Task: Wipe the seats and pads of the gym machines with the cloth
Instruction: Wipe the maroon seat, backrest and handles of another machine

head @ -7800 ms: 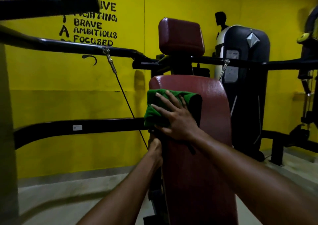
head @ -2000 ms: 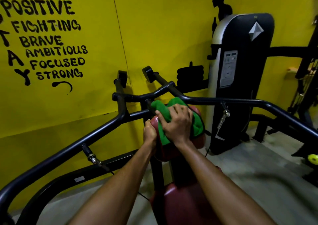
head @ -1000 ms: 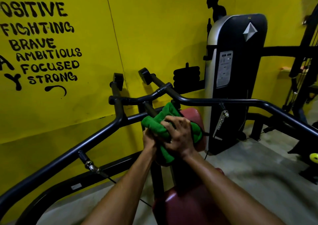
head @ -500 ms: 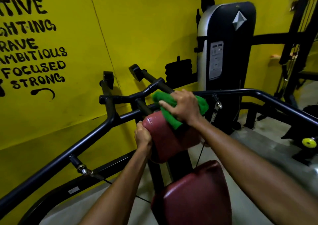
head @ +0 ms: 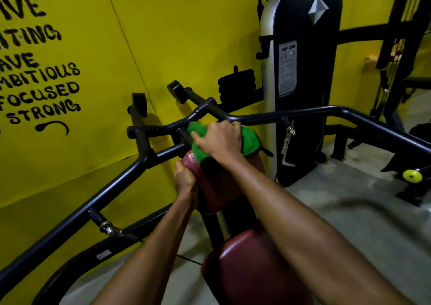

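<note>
Since a second ago your right hand (head: pixel 219 141) has carried the cloth (head: pixel 250 141) up off the front face of the head pad (head: pixel 217 188), away from your other hand, and onto the pad's top edge. It now sits a little further toward the pad's left corner than it did half a second back. The hand lies knuckles up over the bunched green cloth, fingers bent down over it and gripping it against the pad. Green folds show on both sides of the hand, and one fold hangs over the top left corner.

Your left hand (head: pixel 184 181) has stayed on the pad's left edge. Its fingers are curled round that edge, clasping the maroon padding just below the cloth, close to it but not touching.

The back pad (head: pixel 251 269), also maroon, stands below the head pad, at the bottom of the view under your right forearm, with no cloth on it.

A black bar (head: pixel 303 113) runs across just behind the cloth and bends down to the right. Whether the cloth touches it cannot be told. A matching bar (head: pixel 70 218) slopes down to the left. Behind stands a black and silver tower (head: pixel 310 83) against the yellow wall (head: pixel 186 36), which bears black lettering (head: pixel 44 111) at the left. A yellow knob (head: pixel 412 176) shows at the right edge, above the grey floor (head: pixel 349 211).
</note>
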`<state>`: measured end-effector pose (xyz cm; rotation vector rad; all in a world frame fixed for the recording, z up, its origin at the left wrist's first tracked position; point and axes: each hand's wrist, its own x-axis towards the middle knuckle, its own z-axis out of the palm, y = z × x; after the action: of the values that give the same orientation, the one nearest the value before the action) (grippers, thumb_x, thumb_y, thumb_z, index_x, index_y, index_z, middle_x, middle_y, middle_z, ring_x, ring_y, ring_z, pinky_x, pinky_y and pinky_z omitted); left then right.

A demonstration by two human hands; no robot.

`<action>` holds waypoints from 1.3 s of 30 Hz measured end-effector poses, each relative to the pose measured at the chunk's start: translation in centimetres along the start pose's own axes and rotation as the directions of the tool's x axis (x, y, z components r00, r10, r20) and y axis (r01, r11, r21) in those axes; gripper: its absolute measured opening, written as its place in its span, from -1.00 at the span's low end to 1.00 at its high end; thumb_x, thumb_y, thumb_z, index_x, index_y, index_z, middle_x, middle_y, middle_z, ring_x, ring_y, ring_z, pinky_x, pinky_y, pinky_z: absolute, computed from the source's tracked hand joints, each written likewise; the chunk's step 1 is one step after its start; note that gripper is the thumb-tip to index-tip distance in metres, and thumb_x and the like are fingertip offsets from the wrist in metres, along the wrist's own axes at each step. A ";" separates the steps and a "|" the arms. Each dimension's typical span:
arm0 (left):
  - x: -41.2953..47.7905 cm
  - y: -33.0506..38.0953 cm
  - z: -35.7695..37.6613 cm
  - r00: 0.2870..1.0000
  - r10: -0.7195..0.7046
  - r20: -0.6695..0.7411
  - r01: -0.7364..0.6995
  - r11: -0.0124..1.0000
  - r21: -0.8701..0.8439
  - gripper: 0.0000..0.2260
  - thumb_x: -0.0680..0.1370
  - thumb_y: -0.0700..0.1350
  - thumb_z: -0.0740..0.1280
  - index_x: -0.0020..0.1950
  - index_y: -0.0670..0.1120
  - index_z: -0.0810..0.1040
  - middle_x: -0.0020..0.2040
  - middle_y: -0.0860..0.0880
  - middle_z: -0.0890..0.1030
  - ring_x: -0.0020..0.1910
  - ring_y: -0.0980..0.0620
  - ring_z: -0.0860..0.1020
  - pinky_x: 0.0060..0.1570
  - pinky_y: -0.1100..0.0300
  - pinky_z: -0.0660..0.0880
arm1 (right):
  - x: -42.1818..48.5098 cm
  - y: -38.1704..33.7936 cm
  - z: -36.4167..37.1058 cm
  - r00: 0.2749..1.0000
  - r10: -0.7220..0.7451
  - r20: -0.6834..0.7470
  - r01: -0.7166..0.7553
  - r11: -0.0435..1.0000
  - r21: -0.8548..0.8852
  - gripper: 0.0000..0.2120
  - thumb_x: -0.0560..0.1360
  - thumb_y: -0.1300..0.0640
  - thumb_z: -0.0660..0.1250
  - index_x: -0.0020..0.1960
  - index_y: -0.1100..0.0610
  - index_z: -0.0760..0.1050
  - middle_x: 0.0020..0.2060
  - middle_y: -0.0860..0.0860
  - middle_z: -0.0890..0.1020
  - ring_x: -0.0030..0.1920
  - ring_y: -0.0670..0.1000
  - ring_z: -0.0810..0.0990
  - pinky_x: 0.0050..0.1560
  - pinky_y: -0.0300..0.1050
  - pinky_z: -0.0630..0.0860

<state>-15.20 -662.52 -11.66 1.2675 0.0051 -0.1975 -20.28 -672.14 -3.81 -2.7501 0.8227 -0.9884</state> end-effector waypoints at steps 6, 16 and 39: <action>0.5 -0.3 -0.2 0.999 -0.025 0.041 0.025 1.000 -0.009 -0.52 0.32 0.27 0.20 -0.10 -0.05 0.69 -0.07 -0.13 0.70 -0.05 -0.16 0.65 -0.06 -0.02 0.60 | -2.0 4.8 1.2 0.969 -0.163 -0.183 0.202 0.954 0.219 -0.38 0.48 -0.48 0.16 0.08 -0.01 0.70 0.05 -0.06 0.72 0.11 0.03 0.65 0.21 0.06 0.44; 1.0 -1.0 -0.8 0.997 0.052 -0.063 -0.046 0.993 0.107 -0.50 0.32 0.37 0.10 -0.19 0.09 0.68 -0.02 -0.07 0.70 0.04 -0.17 0.63 0.13 -0.18 0.57 | -10.0 8.6 6.2 0.891 0.361 -0.275 -0.142 0.798 0.586 -0.21 0.58 -0.38 0.17 0.58 0.16 0.30 0.53 0.10 0.40 0.47 0.09 0.43 0.36 -0.07 0.45; -0.9 0.2 0.2 0.996 0.078 -0.052 -0.073 0.993 0.094 -0.64 0.62 0.12 0.10 -0.16 -0.01 0.58 -0.19 -0.03 0.62 -0.13 -0.05 0.56 -0.10 0.12 0.51 | -14.0 6.0 7.7 0.707 0.706 0.049 -0.299 0.235 0.925 -0.15 0.48 -0.39 0.26 0.58 0.12 0.27 0.51 0.05 0.39 0.49 -0.01 0.35 0.45 -0.19 0.29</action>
<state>-16.07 -662.50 -11.33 1.3628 -0.0042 -0.0979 -27.29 -670.55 -19.28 -1.1944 0.8096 -1.2864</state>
